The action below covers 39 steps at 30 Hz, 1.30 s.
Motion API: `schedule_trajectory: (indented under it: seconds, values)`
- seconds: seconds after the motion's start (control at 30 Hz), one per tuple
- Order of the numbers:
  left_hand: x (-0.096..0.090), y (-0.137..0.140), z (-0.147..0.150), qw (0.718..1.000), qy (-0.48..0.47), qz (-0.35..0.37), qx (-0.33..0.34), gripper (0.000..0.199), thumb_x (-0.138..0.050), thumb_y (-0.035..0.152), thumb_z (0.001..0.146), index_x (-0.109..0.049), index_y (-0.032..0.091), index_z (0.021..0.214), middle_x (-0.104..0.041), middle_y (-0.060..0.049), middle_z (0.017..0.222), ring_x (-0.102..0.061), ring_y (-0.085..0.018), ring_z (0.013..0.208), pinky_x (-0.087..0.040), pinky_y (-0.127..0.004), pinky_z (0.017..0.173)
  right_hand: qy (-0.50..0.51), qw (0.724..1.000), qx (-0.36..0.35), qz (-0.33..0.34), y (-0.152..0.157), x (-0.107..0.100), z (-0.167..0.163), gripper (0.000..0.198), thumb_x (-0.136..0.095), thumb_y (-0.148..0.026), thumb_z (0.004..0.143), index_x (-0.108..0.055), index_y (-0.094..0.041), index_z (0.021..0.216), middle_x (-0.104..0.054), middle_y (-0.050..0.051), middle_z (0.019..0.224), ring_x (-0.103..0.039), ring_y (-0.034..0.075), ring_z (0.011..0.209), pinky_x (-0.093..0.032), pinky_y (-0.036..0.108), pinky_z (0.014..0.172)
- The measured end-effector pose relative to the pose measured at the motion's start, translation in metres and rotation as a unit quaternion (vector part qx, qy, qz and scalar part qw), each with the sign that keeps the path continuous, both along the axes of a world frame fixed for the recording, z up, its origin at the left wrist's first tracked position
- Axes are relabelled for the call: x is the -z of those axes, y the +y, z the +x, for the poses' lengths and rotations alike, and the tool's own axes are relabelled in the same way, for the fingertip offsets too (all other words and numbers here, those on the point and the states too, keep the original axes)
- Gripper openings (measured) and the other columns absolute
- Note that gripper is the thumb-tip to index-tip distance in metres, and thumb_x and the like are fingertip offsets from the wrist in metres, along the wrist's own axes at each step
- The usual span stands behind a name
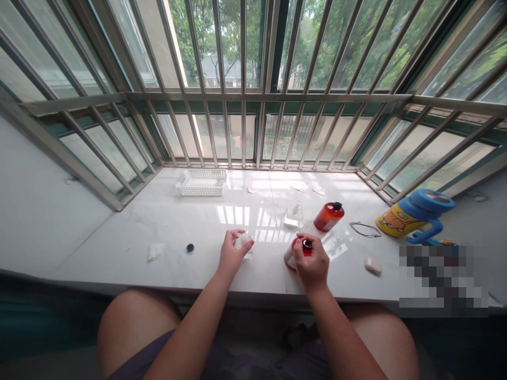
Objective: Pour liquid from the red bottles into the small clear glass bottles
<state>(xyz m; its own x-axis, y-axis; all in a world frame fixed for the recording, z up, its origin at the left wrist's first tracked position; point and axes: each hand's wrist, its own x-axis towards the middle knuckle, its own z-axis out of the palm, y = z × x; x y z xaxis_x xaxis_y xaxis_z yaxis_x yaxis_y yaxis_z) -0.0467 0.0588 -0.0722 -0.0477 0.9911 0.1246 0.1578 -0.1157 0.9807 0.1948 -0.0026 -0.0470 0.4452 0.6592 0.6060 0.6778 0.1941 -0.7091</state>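
Observation:
My left hand is closed around a small clear bottle on the white countertop, thumb on its near right side. My right hand grips a red bottle near its top; its dark-rimmed neck shows between the fingers, and part of the body is covered by the hand. To the left of my left hand lies a small round black cap. Beyond my right hand stand another red bottle with a black top and a second clear bottle with a pale label.
A white perforated basket sits near the window bars. Crumpled white tissue lies at left. To the right are a thin cord loop, a whitish lump and a blue-and-yellow water bottle. A blurred patch hides the right corner.

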Motion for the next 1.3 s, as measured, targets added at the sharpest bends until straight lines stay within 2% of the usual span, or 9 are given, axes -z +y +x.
schedule_trajectory:
  seconds: [0.17, 0.3, 0.43, 0.53, 0.67, 0.8, 0.97, 1.13, 1.3]
  values:
    - [0.001, 0.001, 0.000, 0.999, 0.033, 0.005, 0.016, 0.034, -0.082, 0.045, 0.085, -0.069, 0.024, 0.108, -0.070, -0.010, 0.130, -0.066, -0.030, 0.127, -0.046, -0.046, 0.114, -0.001, 1.000, -0.002, 0.001, 0.000, 0.001, 0.000, 0.018, -0.063, -0.038, 0.099, -0.068, -0.023, 0.106, -0.077, 0.005, 0.108, -0.073, 0.024, 0.094, -0.057, 0.036, 0.086]
    - [0.002, 0.000, 0.001, 1.000, -0.010, -0.012, 0.003, 0.043, -0.084, 0.046, 0.082, -0.061, 0.024, 0.110, -0.070, -0.008, 0.128, -0.068, -0.027, 0.119, -0.050, -0.045, 0.109, -0.001, 1.000, -0.003, -0.001, 0.000, 0.002, 0.001, 0.017, -0.063, -0.038, 0.099, -0.068, -0.023, 0.105, -0.076, 0.005, 0.109, -0.073, 0.024, 0.095, -0.056, 0.037, 0.089]
    - [-0.001, -0.002, 0.000, 1.000, -0.001, -0.007, 0.013, 0.043, -0.083, 0.046, 0.085, -0.064, 0.026, 0.118, -0.069, -0.008, 0.133, -0.063, -0.028, 0.131, -0.046, -0.044, 0.115, 0.000, 1.000, -0.004, -0.001, 0.000, 0.002, 0.001, 0.017, -0.062, -0.038, 0.099, -0.068, -0.023, 0.105, -0.076, 0.005, 0.109, -0.072, 0.025, 0.096, -0.056, 0.037, 0.089]
    - [-0.003, -0.002, 0.000, 0.999, 0.028, 0.004, 0.027, 0.032, -0.080, 0.047, 0.087, -0.070, 0.025, 0.108, -0.068, -0.009, 0.133, -0.064, -0.029, 0.130, -0.044, -0.044, 0.117, -0.001, 1.000, -0.003, -0.001, 0.000, 0.001, 0.001, 0.017, -0.062, -0.038, 0.099, -0.067, -0.023, 0.105, -0.077, 0.006, 0.109, -0.072, 0.025, 0.096, -0.056, 0.038, 0.089]
    - [0.001, -0.002, 0.002, 1.000, -0.021, -0.003, 0.005, 0.040, -0.084, 0.047, 0.082, -0.056, 0.024, 0.099, -0.070, -0.009, 0.129, -0.068, -0.026, 0.122, -0.051, -0.043, 0.109, 0.000, 1.000, -0.001, 0.000, 0.000, 0.002, 0.000, 0.017, -0.062, -0.038, 0.099, -0.067, -0.023, 0.105, -0.077, 0.005, 0.109, -0.073, 0.025, 0.096, -0.057, 0.037, 0.088]
    - [0.005, 0.000, 0.002, 0.999, -0.040, -0.010, 0.003, 0.050, -0.087, 0.047, 0.080, -0.056, 0.024, 0.112, -0.069, -0.011, 0.132, -0.068, -0.027, 0.123, -0.053, -0.043, 0.107, -0.002, 1.000, -0.003, 0.003, 0.000, 0.002, 0.000, 0.017, -0.062, -0.038, 0.099, -0.068, -0.023, 0.106, -0.076, 0.005, 0.109, -0.073, 0.024, 0.096, -0.057, 0.037, 0.086]
    - [0.006, 0.001, -0.005, 0.998, 0.046, 0.027, 0.015, 0.050, -0.083, 0.050, 0.087, -0.066, 0.025, 0.127, -0.067, -0.012, 0.139, -0.064, -0.030, 0.133, -0.046, -0.049, 0.118, -0.001, 1.000, -0.004, 0.006, 0.001, 0.002, 0.000, 0.018, -0.062, -0.037, 0.100, -0.068, -0.023, 0.108, -0.076, 0.006, 0.109, -0.073, 0.025, 0.097, -0.057, 0.038, 0.087]
    - [-0.003, -0.001, -0.011, 0.988, 0.109, 0.102, 0.031, 0.027, -0.073, 0.048, 0.095, -0.073, 0.024, 0.108, -0.067, -0.012, 0.137, -0.064, -0.030, 0.132, -0.048, -0.050, 0.117, -0.001, 1.000, -0.014, 0.010, 0.002, 0.003, 0.001, 0.015, -0.061, -0.036, 0.100, -0.067, -0.023, 0.106, -0.076, 0.006, 0.110, -0.073, 0.024, 0.098, -0.057, 0.038, 0.088]
    - [-0.013, 0.001, -0.013, 0.987, 0.105, 0.118, 0.024, 0.026, -0.078, 0.045, 0.091, -0.066, 0.023, 0.093, -0.070, -0.010, 0.131, -0.067, -0.029, 0.128, -0.050, -0.051, 0.115, 0.001, 1.000, -0.018, 0.014, 0.002, 0.002, 0.001, 0.013, -0.062, -0.035, 0.100, -0.065, -0.023, 0.105, -0.076, 0.006, 0.110, -0.073, 0.024, 0.097, -0.057, 0.037, 0.087]
